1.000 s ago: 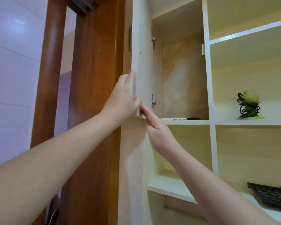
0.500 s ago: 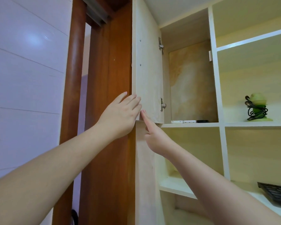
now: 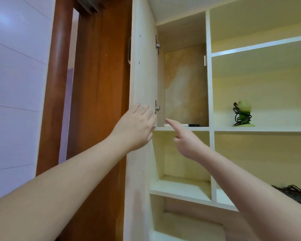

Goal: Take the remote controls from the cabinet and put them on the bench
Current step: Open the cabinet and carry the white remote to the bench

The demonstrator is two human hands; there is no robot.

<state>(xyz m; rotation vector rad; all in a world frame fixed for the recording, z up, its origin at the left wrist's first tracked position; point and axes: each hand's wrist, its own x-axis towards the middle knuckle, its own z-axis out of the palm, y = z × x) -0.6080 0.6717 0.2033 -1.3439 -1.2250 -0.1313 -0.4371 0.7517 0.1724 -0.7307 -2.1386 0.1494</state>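
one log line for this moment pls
white cabinet door: open | left hand: on door edge | right hand: reaching toward white and black remote controls | none taken

remote controls (image 3: 184,125) only slivers behind shelf edge, black mesh item (image 3: 295,195) cut by right edge

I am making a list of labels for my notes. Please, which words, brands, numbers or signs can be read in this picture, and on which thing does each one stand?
None: no text can be read in the head view.
White remote controls and black remote control: seen edge-on on the cabinet shelf, too small to show any print.
Open cabinet door: plain, no label.
Green figure wrapped in black cable: no writing visible.
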